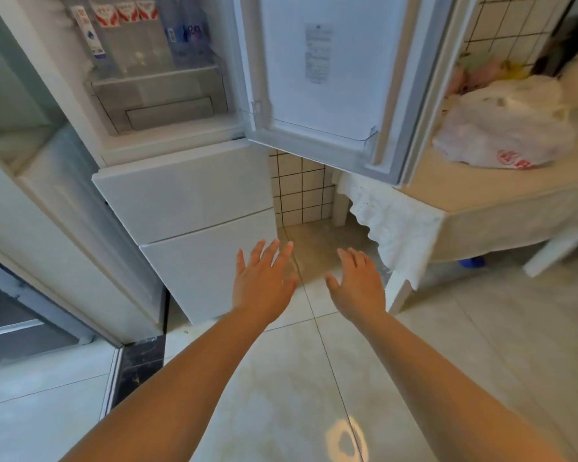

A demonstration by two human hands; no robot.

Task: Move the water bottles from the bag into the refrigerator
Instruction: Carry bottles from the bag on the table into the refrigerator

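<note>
The white refrigerator (187,191) stands at the left with its upper door (327,78) swung open to the right. Several water bottles (137,31) with red or blue labels stand on a shelf inside the upper compartment. A white plastic bag (501,128) with a red logo lies on the table at the right. My left hand (264,278) and my right hand (357,281) hover side by side, low in front of the fridge's closed lower drawers. Both have straight spread fingers and hold nothing.
A table (481,191) with a lace-edged cloth stands at the right, close under the open door. Soft, blurred items sit behind the bag. A tiled wall (301,191) shows between fridge and table. Pale floor tiles (281,395) lie below my arms. A dark doorway threshold is at lower left.
</note>
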